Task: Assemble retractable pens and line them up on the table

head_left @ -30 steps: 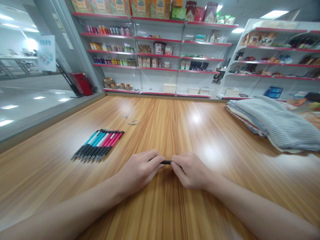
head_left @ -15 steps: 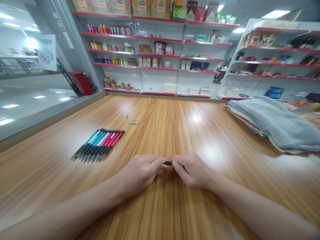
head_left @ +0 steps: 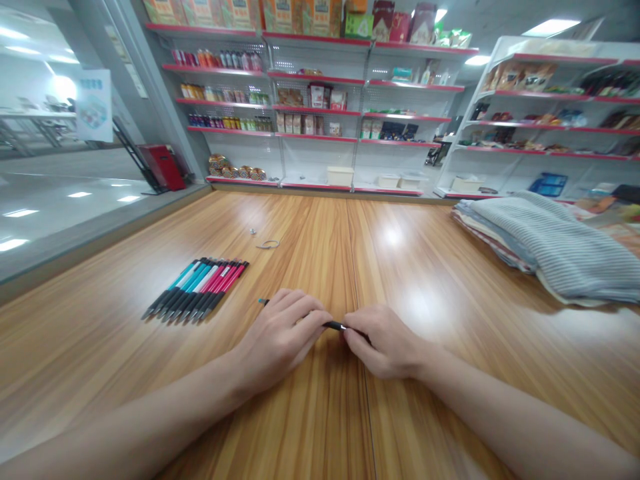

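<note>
Now the pen (head_left: 334, 325), pinched by left hand (head_left: 283, 333) and right hand (head_left: 385, 340), shows its previously hidden teal end (head_left: 261, 301), indicating continued two-handed handling.

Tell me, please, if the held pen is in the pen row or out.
Out: left hand and right hand hold the pen apart from the row.

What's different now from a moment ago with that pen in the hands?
The pen has tilted: its right end dips slightly, and a bit of teal and black, apparently its other end, now shows beyond the left hand. A pale, shiny bit shows by the right hand. Both hands keep hold. The pen row, metal ring and folded cloths stayed put.
</note>
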The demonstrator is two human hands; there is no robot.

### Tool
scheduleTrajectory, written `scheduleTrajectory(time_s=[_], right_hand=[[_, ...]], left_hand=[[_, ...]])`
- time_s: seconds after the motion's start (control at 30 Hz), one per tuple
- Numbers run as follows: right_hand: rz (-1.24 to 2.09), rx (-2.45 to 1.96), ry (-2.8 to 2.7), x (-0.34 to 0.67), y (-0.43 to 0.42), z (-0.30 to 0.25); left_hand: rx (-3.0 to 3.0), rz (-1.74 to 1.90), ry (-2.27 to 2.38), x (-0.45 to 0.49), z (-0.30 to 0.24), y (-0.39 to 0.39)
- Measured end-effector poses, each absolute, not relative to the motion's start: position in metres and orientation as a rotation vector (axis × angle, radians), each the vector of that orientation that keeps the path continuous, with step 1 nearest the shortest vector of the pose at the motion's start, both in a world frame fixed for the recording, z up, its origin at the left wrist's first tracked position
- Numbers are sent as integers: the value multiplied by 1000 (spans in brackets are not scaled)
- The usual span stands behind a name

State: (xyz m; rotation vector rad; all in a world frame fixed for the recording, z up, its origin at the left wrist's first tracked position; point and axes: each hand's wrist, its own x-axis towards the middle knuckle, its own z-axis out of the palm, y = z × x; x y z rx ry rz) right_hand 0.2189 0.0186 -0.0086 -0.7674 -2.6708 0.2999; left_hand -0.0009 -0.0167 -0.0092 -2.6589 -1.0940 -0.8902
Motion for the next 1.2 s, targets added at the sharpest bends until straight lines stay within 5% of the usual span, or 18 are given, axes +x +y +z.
scheduleTrajectory(time_s=[1.2], right_hand=[[307, -726, -2650, 219, 21, -10]], left_hand=[[-2718, -878, -1072, 2, -12, -22]])
